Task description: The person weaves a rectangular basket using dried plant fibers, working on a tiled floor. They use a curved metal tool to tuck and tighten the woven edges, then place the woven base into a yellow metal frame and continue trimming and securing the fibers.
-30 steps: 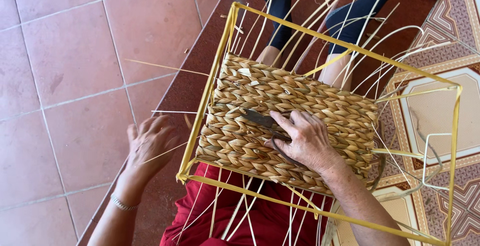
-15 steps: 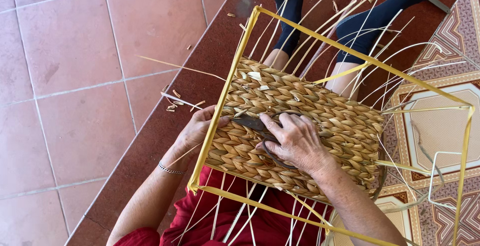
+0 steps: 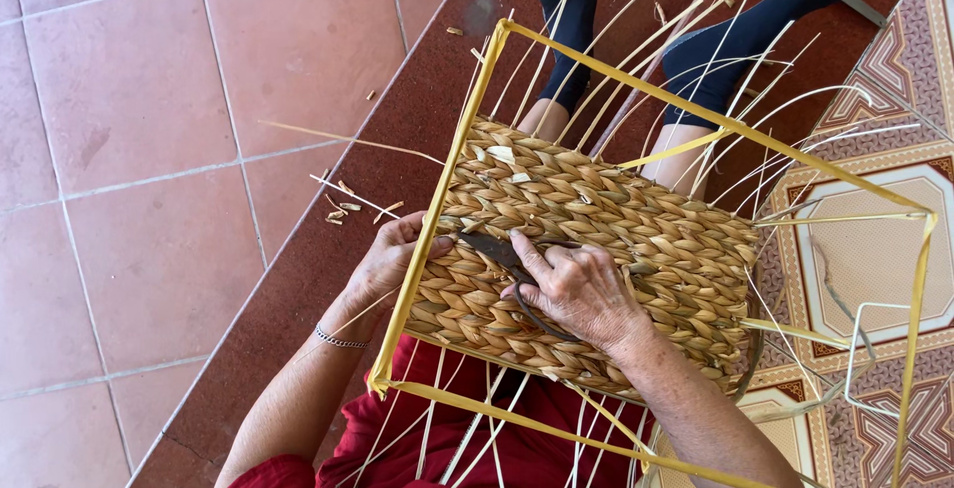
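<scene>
Scissors, dark and worn, lie pinned under the right hand, fingers closed round the handles against a braided straw panel. The left hand clasps the panel's left edge at the yellow frame. Trimming seems under way; next calls for snipping a loose reed.

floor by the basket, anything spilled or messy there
Yes, a little. Short straw offcuts lie scattered on the dark red floor strip just left of the woven basket, beyond the left hand. One long loose strand lies across the strip. The right hand holds scissors against the weave.
</scene>
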